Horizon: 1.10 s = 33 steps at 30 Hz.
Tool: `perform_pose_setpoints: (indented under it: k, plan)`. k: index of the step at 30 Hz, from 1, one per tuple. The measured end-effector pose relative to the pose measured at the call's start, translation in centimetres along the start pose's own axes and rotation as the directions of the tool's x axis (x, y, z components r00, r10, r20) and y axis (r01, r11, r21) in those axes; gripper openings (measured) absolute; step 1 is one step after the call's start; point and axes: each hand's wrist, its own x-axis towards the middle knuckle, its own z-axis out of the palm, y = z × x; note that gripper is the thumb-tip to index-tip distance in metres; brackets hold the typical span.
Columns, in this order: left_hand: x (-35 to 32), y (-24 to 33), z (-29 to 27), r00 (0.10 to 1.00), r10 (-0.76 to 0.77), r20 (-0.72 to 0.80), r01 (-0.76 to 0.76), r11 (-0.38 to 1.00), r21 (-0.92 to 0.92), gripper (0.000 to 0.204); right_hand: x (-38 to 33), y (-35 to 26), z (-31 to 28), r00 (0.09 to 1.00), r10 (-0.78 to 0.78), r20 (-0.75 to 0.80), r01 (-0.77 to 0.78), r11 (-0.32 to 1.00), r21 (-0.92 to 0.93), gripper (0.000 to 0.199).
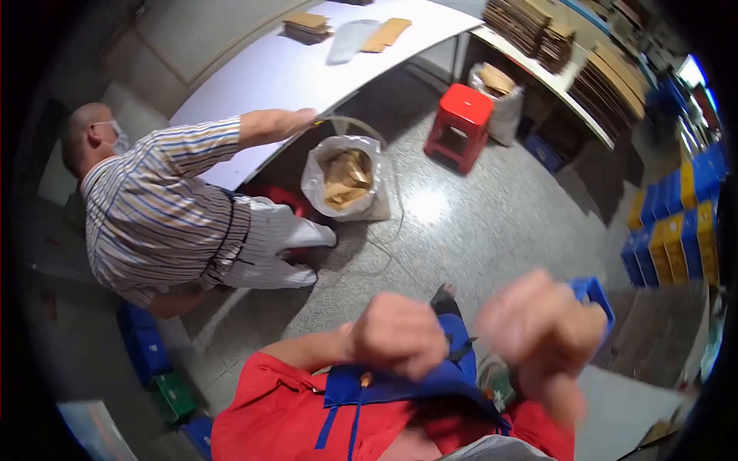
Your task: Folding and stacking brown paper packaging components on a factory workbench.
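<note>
Blue apron fabric [400, 382], deep blue with lighter blue straps, lies bunched against the person's red shirt [269, 419], low in the view. The left hand [400, 334] is clenched into a fist on the apron's upper edge, its grip apparently closed on the cloth. The right hand [542, 323], just right of the apron, is too blurred to tell its grip. Beyond the apron, a co-worker in a striped shirt [154, 215] reaches toward a white surface [269, 77], with a plastic bag of cardboard [346, 177] nearby.

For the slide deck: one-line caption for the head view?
Wearer's left hand and blurred right hand raised over a blue apron; a co-worker leans on a white table.
</note>
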Motion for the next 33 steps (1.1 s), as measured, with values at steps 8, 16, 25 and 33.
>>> perform_pose_setpoints:
  k: [8, 16, 25, 33]
  plan:
    - [-16.2, -27.0, 5.1, 0.274, -0.960, -0.056, 0.810, 0.199, 0.552, 0.027, -9.4, 13.2, -34.2, 0.549, 0.724, -0.417, -0.792, 0.292, -0.537, 0.037]
    - [-19.9, -32.4, 20.2, 0.106, -0.946, -0.307, 0.979, 0.046, 0.198, 0.041, -19.4, 8.9, -65.4, 0.383, 0.792, -0.475, -0.856, 0.111, -0.505, 0.035]
    - [-7.8, -49.9, 8.5, -0.008, -0.952, -0.307, 0.995, 0.023, -0.098, 0.035, 2.4, 28.0, -64.7, 0.143, 0.886, -0.442, -0.827, -0.139, -0.545, 0.056]
    - [14.2, -74.7, -13.9, 0.047, -0.758, -0.650, 0.879, 0.340, -0.333, 0.053, 47.1, 43.0, -65.9, 0.724, 0.677, -0.133, -0.653, 0.735, 0.186, 0.110]
